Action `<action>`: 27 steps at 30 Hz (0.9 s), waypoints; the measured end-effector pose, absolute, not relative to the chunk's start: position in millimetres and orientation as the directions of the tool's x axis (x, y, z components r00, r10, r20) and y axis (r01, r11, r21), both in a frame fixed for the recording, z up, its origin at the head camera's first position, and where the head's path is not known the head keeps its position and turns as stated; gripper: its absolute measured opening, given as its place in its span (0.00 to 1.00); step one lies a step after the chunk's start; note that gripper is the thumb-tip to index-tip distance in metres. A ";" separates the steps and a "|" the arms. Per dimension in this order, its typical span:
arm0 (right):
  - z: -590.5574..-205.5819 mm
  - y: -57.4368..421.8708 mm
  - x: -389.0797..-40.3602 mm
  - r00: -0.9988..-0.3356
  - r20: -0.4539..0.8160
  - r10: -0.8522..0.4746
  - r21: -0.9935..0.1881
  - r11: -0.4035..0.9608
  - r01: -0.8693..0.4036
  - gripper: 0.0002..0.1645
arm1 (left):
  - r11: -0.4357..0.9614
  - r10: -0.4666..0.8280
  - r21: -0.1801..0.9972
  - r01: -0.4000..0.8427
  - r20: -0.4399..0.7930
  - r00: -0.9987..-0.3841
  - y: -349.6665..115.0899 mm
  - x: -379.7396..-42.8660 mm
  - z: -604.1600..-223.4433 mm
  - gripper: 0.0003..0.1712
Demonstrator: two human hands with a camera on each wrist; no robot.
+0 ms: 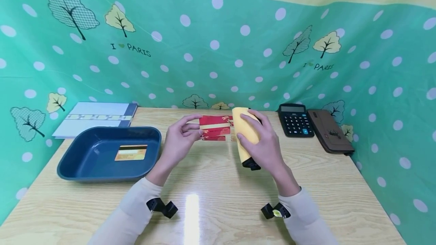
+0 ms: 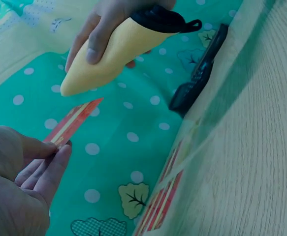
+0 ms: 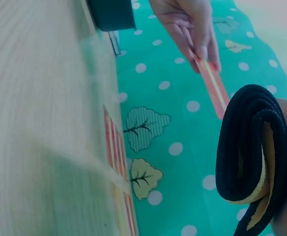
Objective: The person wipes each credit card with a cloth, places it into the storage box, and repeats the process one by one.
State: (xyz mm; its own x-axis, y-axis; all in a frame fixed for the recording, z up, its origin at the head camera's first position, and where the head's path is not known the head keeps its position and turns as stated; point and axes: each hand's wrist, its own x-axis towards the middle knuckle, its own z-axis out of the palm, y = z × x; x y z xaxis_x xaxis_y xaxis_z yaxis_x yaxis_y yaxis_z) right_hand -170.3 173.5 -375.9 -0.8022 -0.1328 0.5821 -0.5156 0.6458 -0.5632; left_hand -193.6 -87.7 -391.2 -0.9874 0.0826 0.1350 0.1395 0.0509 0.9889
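Between thumb and fingers, my left hand [image 1: 182, 137] pinches a red card [image 1: 214, 121] with a cream stripe, raised off the table in the left wrist view. My right hand [image 1: 263, 139] grips a folded yellow cloth [image 1: 246, 129] with black edging and a small black loop. In the right wrist view the rolled layers of the cloth [image 3: 249, 147] show end-on, close to the card's free end. Under the held card, more red striped cards [image 2: 165, 201] lie on the table near the back edge, partly covered in the head view.
At left stands a dark blue basin [image 1: 78, 165] with an orange card [image 1: 131, 152] with a black stripe in it. Behind it lies a white-and-blue folder [image 1: 97, 116]. A black calculator [image 1: 295, 121] and a brown zip pouch [image 1: 328, 131] lie at the back right, before a green dotted curtain [image 1: 218, 67].
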 end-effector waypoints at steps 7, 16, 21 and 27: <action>-384.7 163.7 -169.4 -0.789 0.588 -0.175 -0.527 0.657 -0.539 0.33 | 0.037 0.094 0.992 0.124 0.121 -0.988 -84.3 -192.5 -394.8 0.27; -390.2 154.9 -168.4 -0.779 0.589 -0.216 -0.498 0.663 -0.560 0.32 | -0.112 0.118 0.991 0.079 0.092 -0.989 -77.5 -189.0 -394.6 0.28; -391.4 148.9 -164.7 -0.783 0.574 -0.239 -0.495 0.661 -0.564 0.33 | -0.139 0.130 0.987 0.083 0.101 -0.986 -73.6 -185.6 -394.0 0.27; -393.4 142.8 -161.3 -0.783 0.566 -0.258 -0.490 0.659 -0.571 0.34 | -0.145 0.135 0.986 0.083 0.103 -0.986 -70.6 -183.9 -396.5 0.27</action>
